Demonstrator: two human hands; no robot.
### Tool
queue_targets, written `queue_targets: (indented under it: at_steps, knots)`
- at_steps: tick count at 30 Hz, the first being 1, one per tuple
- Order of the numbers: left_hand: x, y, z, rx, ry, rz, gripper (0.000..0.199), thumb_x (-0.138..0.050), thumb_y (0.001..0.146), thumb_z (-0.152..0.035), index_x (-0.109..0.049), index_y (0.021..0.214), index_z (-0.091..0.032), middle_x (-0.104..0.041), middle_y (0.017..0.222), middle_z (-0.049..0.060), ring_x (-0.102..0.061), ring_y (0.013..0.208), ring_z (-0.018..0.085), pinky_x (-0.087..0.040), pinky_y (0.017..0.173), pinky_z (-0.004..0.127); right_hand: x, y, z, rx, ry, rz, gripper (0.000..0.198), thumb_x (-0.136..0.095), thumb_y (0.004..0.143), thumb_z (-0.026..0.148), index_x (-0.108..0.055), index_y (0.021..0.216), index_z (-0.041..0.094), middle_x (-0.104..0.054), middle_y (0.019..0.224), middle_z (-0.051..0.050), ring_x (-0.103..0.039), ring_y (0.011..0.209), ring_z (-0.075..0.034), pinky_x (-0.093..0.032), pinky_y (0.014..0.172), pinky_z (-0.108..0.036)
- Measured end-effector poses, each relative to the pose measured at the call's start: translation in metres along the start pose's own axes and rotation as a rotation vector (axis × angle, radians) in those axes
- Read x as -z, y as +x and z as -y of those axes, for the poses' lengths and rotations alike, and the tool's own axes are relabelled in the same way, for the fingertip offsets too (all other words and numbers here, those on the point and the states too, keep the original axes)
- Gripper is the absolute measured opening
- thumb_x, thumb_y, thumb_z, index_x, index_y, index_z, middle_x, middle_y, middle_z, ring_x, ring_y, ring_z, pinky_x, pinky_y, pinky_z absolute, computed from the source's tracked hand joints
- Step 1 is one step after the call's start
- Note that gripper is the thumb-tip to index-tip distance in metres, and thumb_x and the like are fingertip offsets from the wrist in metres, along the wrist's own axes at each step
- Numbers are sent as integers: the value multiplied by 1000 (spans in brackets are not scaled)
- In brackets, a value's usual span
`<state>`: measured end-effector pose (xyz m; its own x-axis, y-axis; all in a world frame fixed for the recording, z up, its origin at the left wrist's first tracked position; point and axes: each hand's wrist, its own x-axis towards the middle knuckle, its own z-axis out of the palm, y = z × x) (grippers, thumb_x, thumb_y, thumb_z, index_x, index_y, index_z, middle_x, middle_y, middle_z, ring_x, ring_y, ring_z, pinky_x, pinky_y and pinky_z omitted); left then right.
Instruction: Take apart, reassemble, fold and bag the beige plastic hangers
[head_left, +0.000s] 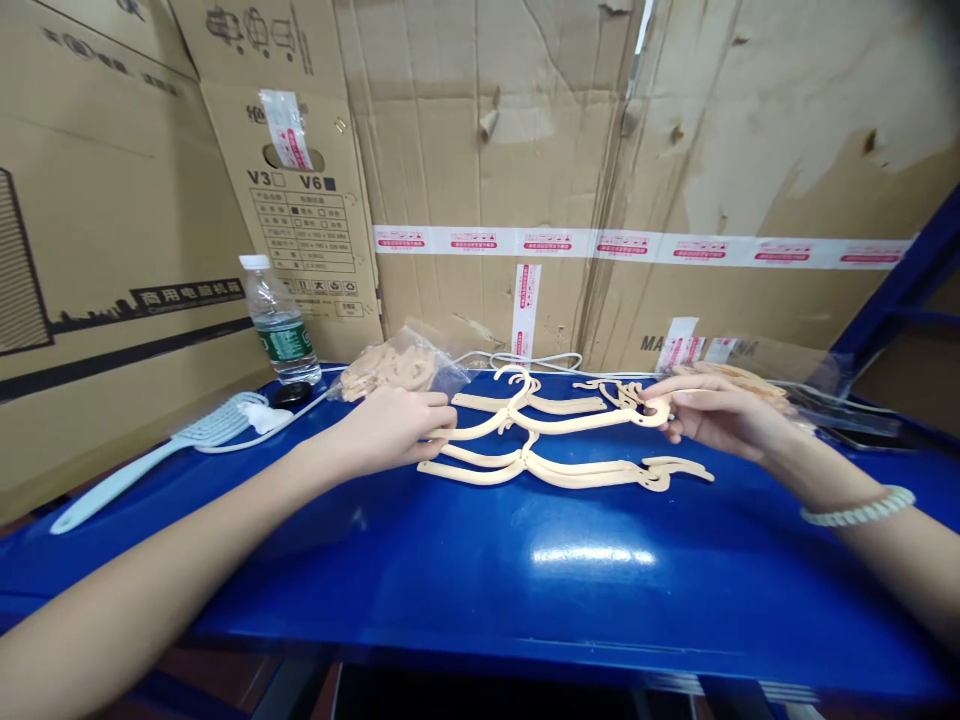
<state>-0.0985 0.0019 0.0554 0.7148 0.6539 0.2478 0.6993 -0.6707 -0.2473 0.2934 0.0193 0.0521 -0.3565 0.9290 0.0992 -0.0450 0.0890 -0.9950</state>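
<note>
A cream plastic clothes hanger (577,422) stretches between my two hands, just above the blue table. My left hand (382,430) pinches its left arm end. At the other end, my right hand (724,415) has its fingers closed on the hanger's curled tip, with a thin strip along the fingers. Nearer to me, a similar hanger (480,474) lies flat, with a hooked end piece (679,468) at its right. Another hanger (566,405) shows behind the held one. Small loose cream pieces (619,392) lie beyond, left of my right hand.
Clear plastic bags of cream parts lie at back left (394,368) and back right (750,382). Left stand a water bottle (281,335) and a dark round lid (294,396), near a pale blue hairbrush (127,485). Cardboard (480,160) walls the rear of the blue table (480,580).
</note>
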Motion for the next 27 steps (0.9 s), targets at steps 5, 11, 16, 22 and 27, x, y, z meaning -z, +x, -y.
queue_targets:
  at_steps: [5, 11, 16, 22, 27]
  knots:
    - [0, -1, -1, -12, -9, 21, 7, -58, 83, -19, -65, 83, -22, -65, 82, -1, -62, 68, 15, -31, 50, 23, 18, 0, 5, 24, -176, -24, 26, -76, 69, 18, -76, 94, 13, -71, 76, -7, -63, 60, -14, -52, 55, -20]
    - [1, -3, -3, -56, -52, 54, 9, -58, 82, -18, -65, 84, -22, -66, 83, -1, -62, 68, 15, -33, 52, 24, 25, -6, 18, -43, -488, 149, 15, -74, 70, 15, -76, 83, 9, -72, 73, -9, -64, 62, -15, -51, 60, -22]
    - [4, -4, -10, -124, -197, 96, 6, -59, 83, -17, -63, 82, -22, -65, 80, -3, -60, 65, 13, -35, 54, 24, 34, -7, 21, -83, -767, 400, 16, -70, 77, 22, -76, 85, 10, -70, 77, -7, -62, 66, -14, -47, 60, -22]
    - [10, -3, -21, -146, -282, 189, 9, -66, 84, -17, -61, 77, -18, -63, 76, -2, -59, 66, 13, -36, 55, 23, 38, -2, 15, -134, -942, 564, 20, -71, 80, 33, -71, 85, 13, -68, 74, -4, -58, 60, -13, -43, 53, -22]
    - [9, -2, -22, -112, -315, 240, 13, -64, 82, -9, -61, 73, -17, -63, 76, -1, -59, 66, 13, -36, 57, 22, 33, -1, 10, -137, -975, 558, 21, -72, 78, 36, -70, 81, 15, -69, 75, -3, -59, 64, -15, -43, 57, -24]
